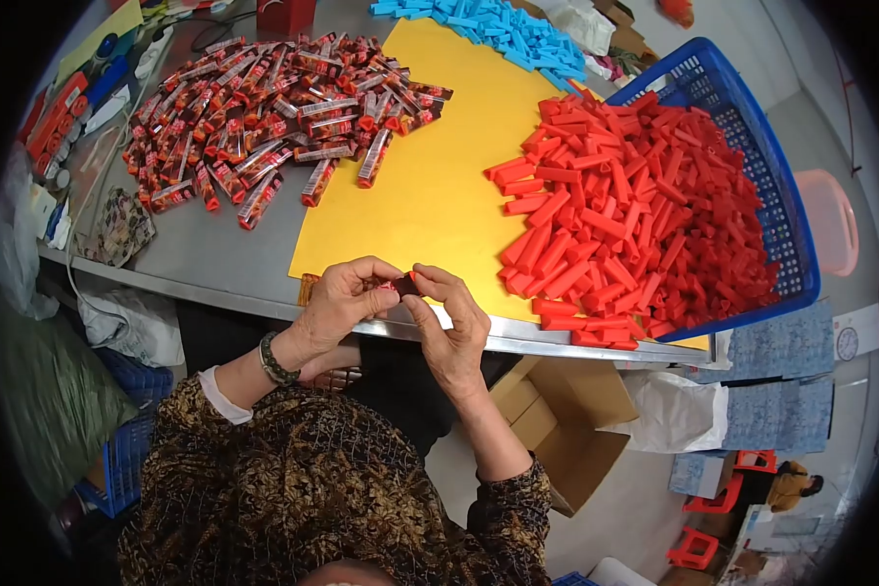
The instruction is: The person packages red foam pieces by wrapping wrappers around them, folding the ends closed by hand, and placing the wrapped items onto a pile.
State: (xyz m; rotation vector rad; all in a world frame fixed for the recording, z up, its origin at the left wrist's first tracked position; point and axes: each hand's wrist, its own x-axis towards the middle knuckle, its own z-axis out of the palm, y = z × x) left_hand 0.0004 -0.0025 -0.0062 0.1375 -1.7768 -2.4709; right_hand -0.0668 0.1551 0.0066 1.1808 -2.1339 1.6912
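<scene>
The left hand (347,293) and the right hand (449,327) meet over the near edge of the grey metal desk (205,249), both grasping one small dark-and-red piece (407,285) between thumbs and fingertips. Fingers hide much of it, so its full shape cannot be told. A dark beaded bracelet (280,369) circles the left wrist.

With that piece as the clock's centre, a wide heap of dark-and-red glossy printed stick packets (264,127) lies at eleven o'clock, mostly on bare metal, several packets reaching onto a flat yellow sheet (430,176). At one o'clock, toward the far side, is a pile of small light-blue stick-shaped pieces (503,37). From two to three o'clock, a large mass of bright red stick-shaped pieces (606,225) fills the blue plastic mesh basket (705,73) and spreads out onto the sheet. A crumpled camouflage-patterned cloth item (122,227) sits at ten o'clock, by the desk's edge. Below desk level, an open brown cardboard box (581,464) stands at five o'clock.
</scene>
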